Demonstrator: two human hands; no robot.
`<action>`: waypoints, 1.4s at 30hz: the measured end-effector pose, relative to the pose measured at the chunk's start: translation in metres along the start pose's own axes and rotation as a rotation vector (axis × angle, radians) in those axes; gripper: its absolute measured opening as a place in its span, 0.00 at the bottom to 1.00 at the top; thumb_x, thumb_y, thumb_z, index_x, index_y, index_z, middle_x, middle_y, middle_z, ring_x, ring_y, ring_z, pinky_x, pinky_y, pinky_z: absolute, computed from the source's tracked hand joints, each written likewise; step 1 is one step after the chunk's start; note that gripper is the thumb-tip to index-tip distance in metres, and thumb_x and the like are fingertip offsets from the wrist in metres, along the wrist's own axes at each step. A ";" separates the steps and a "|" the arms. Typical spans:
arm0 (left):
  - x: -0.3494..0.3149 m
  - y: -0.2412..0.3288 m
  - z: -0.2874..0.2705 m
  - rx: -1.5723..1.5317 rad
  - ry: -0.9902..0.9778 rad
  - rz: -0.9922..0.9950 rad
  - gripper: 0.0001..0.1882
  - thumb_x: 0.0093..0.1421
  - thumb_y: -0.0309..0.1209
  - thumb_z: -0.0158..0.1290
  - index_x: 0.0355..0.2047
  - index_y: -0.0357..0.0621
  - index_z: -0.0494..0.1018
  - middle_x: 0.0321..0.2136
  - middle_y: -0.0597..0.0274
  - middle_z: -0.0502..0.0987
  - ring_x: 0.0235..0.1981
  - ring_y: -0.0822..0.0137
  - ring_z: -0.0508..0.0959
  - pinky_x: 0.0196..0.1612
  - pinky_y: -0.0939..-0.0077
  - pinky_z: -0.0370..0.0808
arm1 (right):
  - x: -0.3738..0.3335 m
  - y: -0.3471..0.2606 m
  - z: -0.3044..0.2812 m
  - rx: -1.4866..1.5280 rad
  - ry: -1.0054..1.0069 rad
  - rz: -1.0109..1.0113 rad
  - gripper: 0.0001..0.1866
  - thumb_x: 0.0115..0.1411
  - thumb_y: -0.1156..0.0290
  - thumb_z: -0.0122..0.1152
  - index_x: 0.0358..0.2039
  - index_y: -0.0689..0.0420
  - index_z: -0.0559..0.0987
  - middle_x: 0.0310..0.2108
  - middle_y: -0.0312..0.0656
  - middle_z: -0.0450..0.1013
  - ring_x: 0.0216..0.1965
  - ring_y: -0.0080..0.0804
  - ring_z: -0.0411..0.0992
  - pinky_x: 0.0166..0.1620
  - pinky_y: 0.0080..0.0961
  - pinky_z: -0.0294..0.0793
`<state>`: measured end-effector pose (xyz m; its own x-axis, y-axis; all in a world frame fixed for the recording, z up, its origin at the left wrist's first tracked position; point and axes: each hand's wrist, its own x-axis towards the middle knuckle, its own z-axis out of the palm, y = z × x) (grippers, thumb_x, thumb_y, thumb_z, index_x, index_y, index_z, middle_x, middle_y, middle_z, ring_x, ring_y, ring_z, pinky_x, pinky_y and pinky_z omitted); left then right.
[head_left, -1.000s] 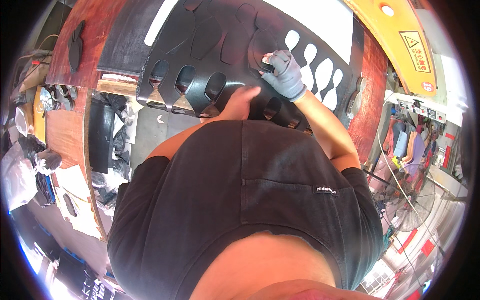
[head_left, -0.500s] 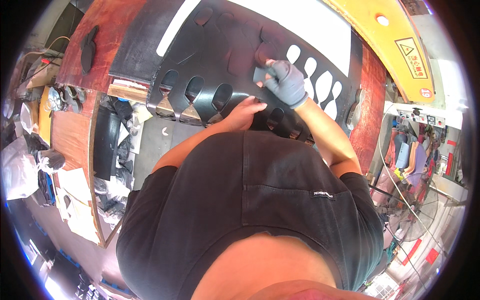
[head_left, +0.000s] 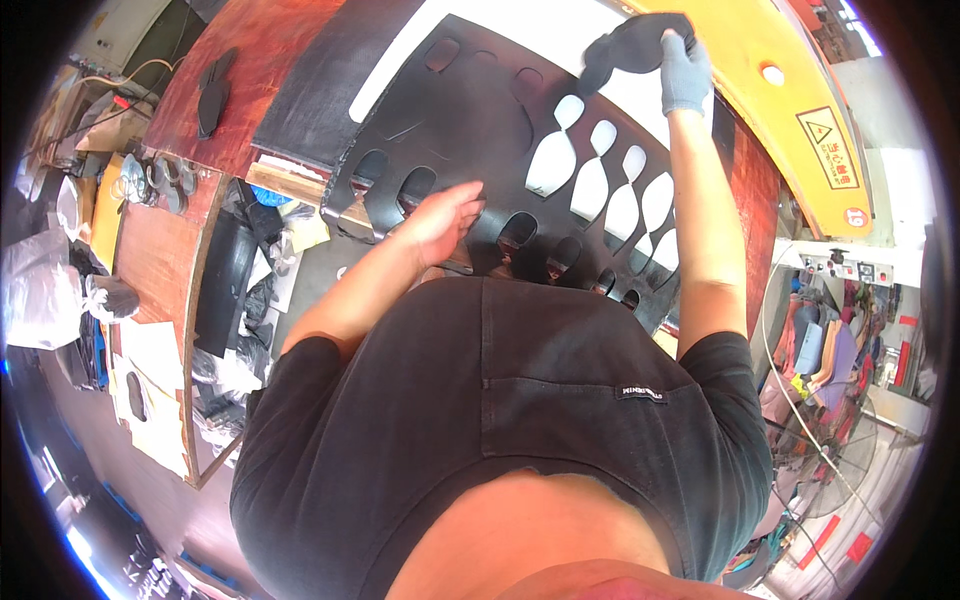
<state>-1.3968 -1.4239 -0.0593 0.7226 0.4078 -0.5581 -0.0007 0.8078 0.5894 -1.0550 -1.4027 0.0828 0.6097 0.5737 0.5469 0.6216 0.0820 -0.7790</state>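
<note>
Now your grey-gloved right hand (head_left: 687, 80) pinches the flat black sole-shaped piece (head_left: 638, 44), long axis running leftward. Your bare left hand (head_left: 441, 220), well apart, hangs loosely spread, seemingly empty.

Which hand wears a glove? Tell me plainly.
The right hand, at upper right, gripping black cut-out material: a grey glove covers it, whereas the left hand is bare.
</note>
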 end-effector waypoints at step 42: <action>-0.016 0.036 -0.048 -0.011 0.124 0.083 0.29 0.58 0.45 0.51 0.52 0.36 0.64 0.52 0.58 0.67 0.52 0.65 0.65 0.56 0.72 0.55 | -0.015 -0.030 0.069 -0.234 -0.325 -0.298 0.22 0.56 0.56 0.54 0.43 0.61 0.74 0.32 0.46 0.75 0.33 0.39 0.73 0.39 0.32 0.71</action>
<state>-1.4411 -1.3811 -0.0576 0.6287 0.5222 -0.5761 -0.0649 0.7736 0.6304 -1.1165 -1.3573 0.0766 0.2272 0.7802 0.5828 0.8620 0.1174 -0.4931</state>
